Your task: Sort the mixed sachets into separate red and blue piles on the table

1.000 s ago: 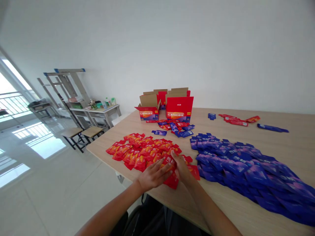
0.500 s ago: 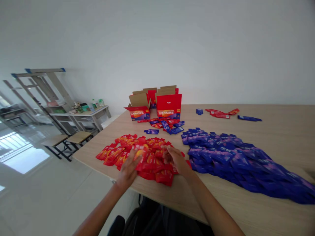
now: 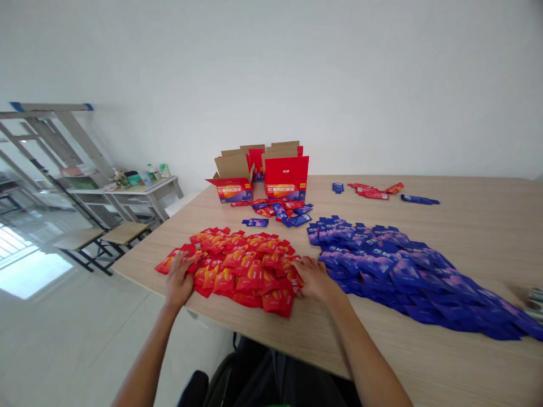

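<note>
A broad pile of red pouches (image 3: 237, 271) with orange print lies in overlapping rows near the front edge of the table. My left hand (image 3: 180, 281) rests on the pile's left end, its fingers spread over the pouches and the thumb apart. At the right end, my right hand (image 3: 314, 278) touches the outermost red pouches, its fingers reaching over their edge and partly hidden. A long heap of blue-purple pouches (image 3: 390, 271) spreads just beyond the right hand, across the table to the right.
Open red cartons (image 3: 285, 178) with raised brown flaps stand at the back. Before them lies a loose mix of red and blue pouches (image 3: 292, 212). More red pouches (image 3: 369, 191) and a blue pouch (image 3: 419, 199) lie back right. Stools (image 3: 126, 233) stand on the floor left of the table (image 3: 331, 339).
My hands have moved apart: the left from the middle of the red pile to its left end, the right slightly outward and down. The view has shifted slightly.
</note>
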A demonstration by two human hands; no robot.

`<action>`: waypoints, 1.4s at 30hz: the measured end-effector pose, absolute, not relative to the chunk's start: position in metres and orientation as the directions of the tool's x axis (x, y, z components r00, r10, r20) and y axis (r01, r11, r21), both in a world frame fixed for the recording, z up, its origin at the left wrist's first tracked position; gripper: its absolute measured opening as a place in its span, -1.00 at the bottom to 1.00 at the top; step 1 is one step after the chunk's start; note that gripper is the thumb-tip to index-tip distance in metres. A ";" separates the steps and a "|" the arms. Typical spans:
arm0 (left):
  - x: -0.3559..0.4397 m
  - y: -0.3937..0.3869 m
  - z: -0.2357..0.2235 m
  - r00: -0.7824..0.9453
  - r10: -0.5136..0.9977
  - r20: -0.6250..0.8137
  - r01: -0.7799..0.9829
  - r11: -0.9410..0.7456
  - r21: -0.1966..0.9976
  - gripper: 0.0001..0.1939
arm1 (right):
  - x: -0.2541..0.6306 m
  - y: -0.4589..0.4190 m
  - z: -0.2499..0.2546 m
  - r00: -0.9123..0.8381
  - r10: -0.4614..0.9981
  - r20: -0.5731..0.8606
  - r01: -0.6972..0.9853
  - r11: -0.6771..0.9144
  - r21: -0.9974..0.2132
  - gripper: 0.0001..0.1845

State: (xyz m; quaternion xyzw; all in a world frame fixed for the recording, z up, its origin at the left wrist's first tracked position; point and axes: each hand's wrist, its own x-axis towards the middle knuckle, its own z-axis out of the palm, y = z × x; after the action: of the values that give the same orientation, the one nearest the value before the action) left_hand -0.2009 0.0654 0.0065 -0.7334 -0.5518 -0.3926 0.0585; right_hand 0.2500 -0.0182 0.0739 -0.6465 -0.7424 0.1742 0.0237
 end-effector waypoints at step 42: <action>-0.155 0.021 0.024 0.426 0.386 0.818 0.791 -0.597 -0.131 -0.15 | 0.260 -0.002 0.055 -0.159 0.983 -0.095 0.871 0.094 -0.483 -0.31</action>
State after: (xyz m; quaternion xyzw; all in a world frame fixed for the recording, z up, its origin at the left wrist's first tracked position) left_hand -0.1554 0.0209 0.0238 -0.8038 -0.3662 -0.3907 0.2592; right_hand 0.2596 -0.0018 0.0546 -0.6360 -0.7286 0.2204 0.1271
